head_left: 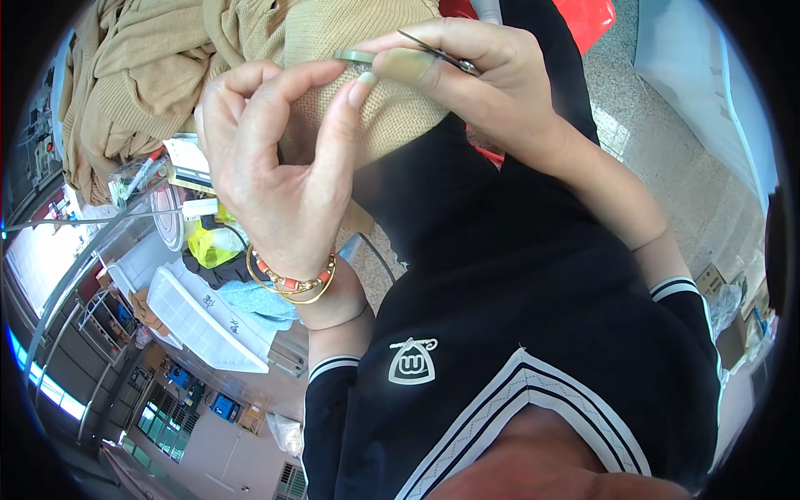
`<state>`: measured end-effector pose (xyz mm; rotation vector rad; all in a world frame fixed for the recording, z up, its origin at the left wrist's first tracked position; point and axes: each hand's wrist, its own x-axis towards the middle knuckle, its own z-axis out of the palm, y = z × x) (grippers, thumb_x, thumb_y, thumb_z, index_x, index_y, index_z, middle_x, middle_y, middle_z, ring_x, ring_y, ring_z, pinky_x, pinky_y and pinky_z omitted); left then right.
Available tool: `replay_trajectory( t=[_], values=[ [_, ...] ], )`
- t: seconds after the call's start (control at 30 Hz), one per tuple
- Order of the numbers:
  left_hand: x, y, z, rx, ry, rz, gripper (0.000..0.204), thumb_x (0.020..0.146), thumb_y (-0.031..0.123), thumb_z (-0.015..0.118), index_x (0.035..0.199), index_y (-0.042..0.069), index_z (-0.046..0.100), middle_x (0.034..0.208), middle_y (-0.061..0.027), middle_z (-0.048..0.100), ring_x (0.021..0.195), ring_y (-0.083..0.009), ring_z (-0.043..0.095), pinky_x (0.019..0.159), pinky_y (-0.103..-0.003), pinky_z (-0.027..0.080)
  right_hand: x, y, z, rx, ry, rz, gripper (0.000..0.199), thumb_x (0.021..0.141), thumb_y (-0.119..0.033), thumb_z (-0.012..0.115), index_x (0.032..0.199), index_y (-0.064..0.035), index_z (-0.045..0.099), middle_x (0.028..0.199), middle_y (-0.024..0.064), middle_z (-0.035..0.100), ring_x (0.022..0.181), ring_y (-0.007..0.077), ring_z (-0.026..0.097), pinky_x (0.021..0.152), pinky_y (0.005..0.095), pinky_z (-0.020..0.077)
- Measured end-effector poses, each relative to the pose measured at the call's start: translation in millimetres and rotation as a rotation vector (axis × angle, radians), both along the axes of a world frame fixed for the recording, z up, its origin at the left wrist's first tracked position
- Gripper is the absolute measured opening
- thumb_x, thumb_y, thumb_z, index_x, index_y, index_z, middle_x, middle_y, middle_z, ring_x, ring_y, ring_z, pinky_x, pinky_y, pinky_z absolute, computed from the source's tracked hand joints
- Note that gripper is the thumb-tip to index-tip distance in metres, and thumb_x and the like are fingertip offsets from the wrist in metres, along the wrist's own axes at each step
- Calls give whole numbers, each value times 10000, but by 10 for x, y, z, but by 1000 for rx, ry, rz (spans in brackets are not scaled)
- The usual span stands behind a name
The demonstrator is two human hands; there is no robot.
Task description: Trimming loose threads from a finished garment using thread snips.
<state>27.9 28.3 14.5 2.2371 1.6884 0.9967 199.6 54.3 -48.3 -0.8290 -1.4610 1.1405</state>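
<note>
My left hand [271, 154] is closed in a pinch, its thumb and forefinger on a small pale green, rounded piece [356, 56] seen nearly edge-on, perhaps a button. The tips of my right hand [496, 75] meet the same piece from the other side. A tan covering [408, 67] wraps the right thumb. Small thread snips [454, 60] with a thin dark blade are tucked in the right hand, their handle mostly hidden by the fingers. Under both hands, beige knit fabric [408, 125] lies over my lap.
More beige knitwear [142, 67] is heaped at the far left. Below it are a white plastic tray [200, 321], a yellow-green bag [212, 247] and light blue cloth [258, 304]. A red seat [587, 21] and a translucent bin [708, 75] stand at the far right.
</note>
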Motion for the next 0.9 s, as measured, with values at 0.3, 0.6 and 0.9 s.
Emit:
replay_trajectory(
  t=[0.3, 0.6, 0.9],
  values=[
    [-25, 42, 83, 45, 150, -58, 139, 780, 67, 779, 913, 62, 736, 859, -14, 556, 667, -66, 485, 562, -189, 368, -46, 11, -72, 60, 12, -43, 181, 857, -102, 699, 1021, -32, 731, 795, 56, 722, 666, 27, 599, 603, 176, 480],
    [36, 70, 46, 122, 158, -33, 119, 739, 65, 769, 844, 65, 712, 836, -39, 564, 715, -138, 524, 632, -250, 401, 22, 19, -69, 69, -65, -22, 199, 857, -111, 700, 1042, -42, 725, 803, 40, 703, 684, 47, 588, 611, 190, 475],
    [99, 39, -68, 130, -19, 58, 129, 715, 25, 755, 824, 48, 691, 860, -82, 562, 792, -193, 572, 663, -277, 464, 301, -34, 627, 109, -439, 72, 297, 821, -201, 722, 1037, -39, 598, 801, 84, 584, 683, 261, 606, 679, 299, 477]
  ],
)
